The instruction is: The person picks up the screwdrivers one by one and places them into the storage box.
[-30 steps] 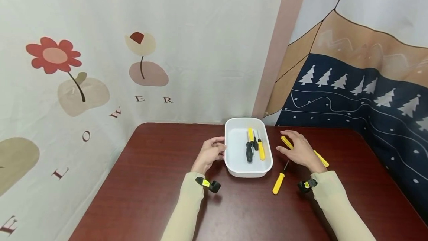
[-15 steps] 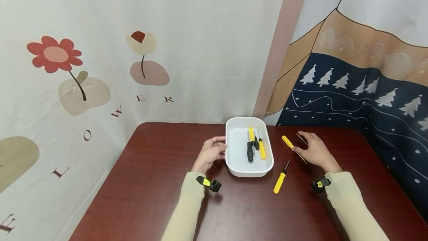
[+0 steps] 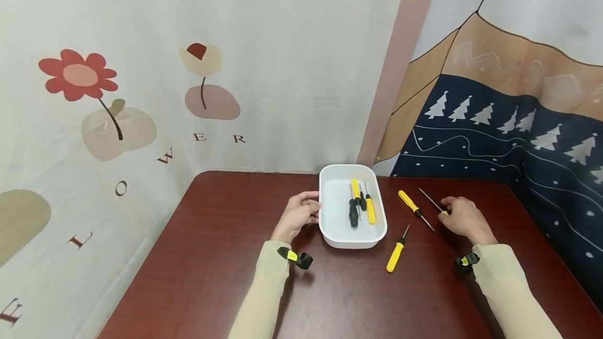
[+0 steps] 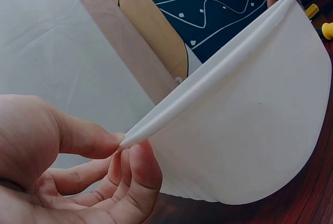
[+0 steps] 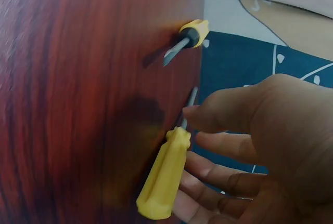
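My left hand (image 3: pixel 296 216) pinches the rim of a white plastic basin (image 3: pixel 332 224) at its left side; the left wrist view shows thumb and fingertips on that rim. Several screwdrivers with black or yellow handles lie inside, among them a black-handled screwdriver (image 3: pixel 353 213). Out to the right, my right hand (image 3: pixel 465 218) is low over the table at a yellow-handled screwdriver (image 5: pixel 164 177). Its thumb tip overlaps the shaft just above the handle in the right wrist view, and the loosely bent fingers (image 5: pixel 200 169) lie alongside the handle. From the head, the hand hides most of that handle.
Two more yellow screwdrivers lie on the dark red wooden table (image 3: pixel 212 260): one screwdriver (image 3: pixel 409 202) points toward the right hand, another screwdriver (image 3: pixel 395 256) lies nearer the front. A printed curtain (image 3: pixel 282 67) hangs right behind the table's far edge.
My right hand has moved right and slightly nearer, uncovering the screwdriver beside the basin and reaching the handle of the farther one. The left hand stays on the basin.
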### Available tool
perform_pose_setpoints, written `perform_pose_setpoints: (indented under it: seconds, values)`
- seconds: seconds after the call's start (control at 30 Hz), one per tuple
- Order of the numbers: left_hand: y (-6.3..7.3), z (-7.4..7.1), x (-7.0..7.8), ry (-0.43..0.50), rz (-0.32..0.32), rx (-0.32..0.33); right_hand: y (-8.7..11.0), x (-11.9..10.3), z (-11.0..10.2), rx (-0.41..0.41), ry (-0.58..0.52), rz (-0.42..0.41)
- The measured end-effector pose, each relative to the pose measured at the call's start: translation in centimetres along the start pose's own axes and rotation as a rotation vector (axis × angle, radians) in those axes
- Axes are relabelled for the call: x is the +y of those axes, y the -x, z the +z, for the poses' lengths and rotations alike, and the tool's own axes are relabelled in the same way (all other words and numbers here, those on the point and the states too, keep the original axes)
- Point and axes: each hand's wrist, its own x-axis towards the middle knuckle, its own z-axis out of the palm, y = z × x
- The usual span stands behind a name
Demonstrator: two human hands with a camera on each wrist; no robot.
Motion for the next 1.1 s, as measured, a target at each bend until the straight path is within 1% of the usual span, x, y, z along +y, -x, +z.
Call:
perform_pose_setpoints:
  seconds: [0.17, 0.3, 0.63, 1.03, 1.1]
  values:
    - [0.00, -0.01, -0.02, 0.006, -0.010, -0.001, 0.04, 0.61, -0.05, -0.045, 0.027, 0.031]
    - [0.09, -0.05, -0.11, 0.004, -0.011, 0.000, 0.14, 0.66, -0.03, -0.055, 0.035, 0.038]
    - [0.18, -0.02, 0.15, -0.006, -0.008, 0.000, 0.02, 0.74, -0.21, -0.057, 0.043, 0.058]
    - [0.14, -0.06, 0.24, 0.003, -0.004, -0.015, 0.14, 0.29, -0.15, -0.040, 0.014, 0.069]
    - [0.12, -0.08, 0.18, 0.002, -0.004, -0.017, 0.22, 0.19, -0.07, -0.038, -0.004, 0.075]
